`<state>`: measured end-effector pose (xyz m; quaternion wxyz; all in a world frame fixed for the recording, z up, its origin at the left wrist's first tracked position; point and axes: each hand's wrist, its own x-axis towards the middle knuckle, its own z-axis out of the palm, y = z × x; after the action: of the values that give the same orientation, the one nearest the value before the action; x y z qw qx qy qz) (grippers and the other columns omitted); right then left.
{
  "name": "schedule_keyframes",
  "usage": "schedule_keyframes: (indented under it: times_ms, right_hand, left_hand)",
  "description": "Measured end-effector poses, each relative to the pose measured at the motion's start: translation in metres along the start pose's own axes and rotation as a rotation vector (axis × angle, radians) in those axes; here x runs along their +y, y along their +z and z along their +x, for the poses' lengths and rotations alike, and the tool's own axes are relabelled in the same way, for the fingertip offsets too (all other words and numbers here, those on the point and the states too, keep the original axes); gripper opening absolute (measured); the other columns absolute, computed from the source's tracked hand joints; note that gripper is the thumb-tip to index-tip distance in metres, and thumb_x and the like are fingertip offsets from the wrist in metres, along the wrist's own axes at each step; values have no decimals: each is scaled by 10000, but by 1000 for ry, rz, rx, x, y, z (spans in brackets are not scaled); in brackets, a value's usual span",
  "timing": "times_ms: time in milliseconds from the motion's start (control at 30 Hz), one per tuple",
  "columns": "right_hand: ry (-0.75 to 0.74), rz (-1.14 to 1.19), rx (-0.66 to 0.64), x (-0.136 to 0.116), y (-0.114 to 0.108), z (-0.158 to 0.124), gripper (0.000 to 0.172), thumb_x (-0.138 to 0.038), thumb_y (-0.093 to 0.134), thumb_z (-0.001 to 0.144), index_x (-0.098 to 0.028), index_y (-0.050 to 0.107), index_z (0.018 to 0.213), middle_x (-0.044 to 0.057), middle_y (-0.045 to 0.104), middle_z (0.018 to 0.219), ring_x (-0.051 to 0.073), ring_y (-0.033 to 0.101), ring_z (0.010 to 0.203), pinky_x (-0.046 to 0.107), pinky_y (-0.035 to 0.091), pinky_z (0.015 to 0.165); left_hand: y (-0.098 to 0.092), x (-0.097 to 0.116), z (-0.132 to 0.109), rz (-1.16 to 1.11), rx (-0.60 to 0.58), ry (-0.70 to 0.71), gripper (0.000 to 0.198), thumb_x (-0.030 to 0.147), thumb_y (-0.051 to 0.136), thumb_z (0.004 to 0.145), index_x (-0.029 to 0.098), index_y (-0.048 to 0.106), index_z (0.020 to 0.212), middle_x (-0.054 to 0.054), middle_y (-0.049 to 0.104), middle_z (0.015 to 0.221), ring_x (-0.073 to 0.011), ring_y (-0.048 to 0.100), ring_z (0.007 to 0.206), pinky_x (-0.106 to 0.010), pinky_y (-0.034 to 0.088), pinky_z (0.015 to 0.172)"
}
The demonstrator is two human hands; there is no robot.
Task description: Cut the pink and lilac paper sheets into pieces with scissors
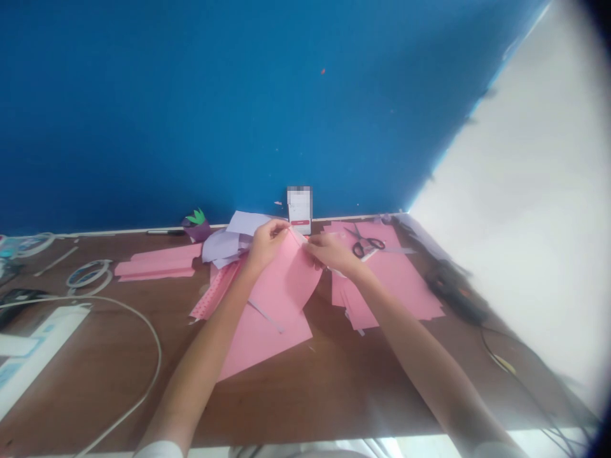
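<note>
Forearms (200, 356) extend, left fingers (281, 228) and right fingers (310, 248) pinching pink paper (281, 312).

Blue wall (191, 108) behind the desk (305, 407); scissors (365, 243) off to the right; black pen (165, 232) at the back edge, right beside a little purple paper veggie (196, 227) with a green top; white hoops (90, 275) on the left; power strip (38, 356) front left, white cable (155, 362) looping past it; blurred card (300, 210) propped against the wall.

No readable text — white card (300, 208) blurred.
</note>
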<state>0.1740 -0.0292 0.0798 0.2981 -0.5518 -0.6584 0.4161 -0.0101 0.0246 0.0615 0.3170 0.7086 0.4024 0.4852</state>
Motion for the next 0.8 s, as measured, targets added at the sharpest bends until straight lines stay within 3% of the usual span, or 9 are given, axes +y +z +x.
schedule_keyframes:
  times_ms: [333, 533, 800]
  right_hand:
    - [5, 0, -3, 2, -1, 1, 227, -306, 445, 887, -162, 537, 737, 56, 658, 627, 107, 583, 495, 184, 414, 415]
    - [60, -3, -5, 7, -2, 4, 269, -334, 457, 880, -162, 552, 696, 70, 662, 633, 132, 601, 512, 208, 428, 441]
    - [-12, -36, -99, 2, -5, 1, 256, -331, 475, 874, -176, 570, 693, 45, 695, 716, 135, 631, 648, 222, 456, 606]
  left_hand:
    - [0, 7, -3, 47, -30, 8, 207, 197, 508, 814, 177, 682, 925, -62, 686, 999, -179, 616, 948, -320, 475, 869]
    - [3, 11, -4, 59, 19, 25, 205, 193, 507, 814, 171, 678, 925, -62, 689, 990, -179, 619, 946, -312, 472, 873]
    - [-1, 16, -3, 55, 15, 19, 218, 202, 508, 812, 173, 682, 940, -63, 685, 1023, -186, 615, 966, -313, 479, 864]
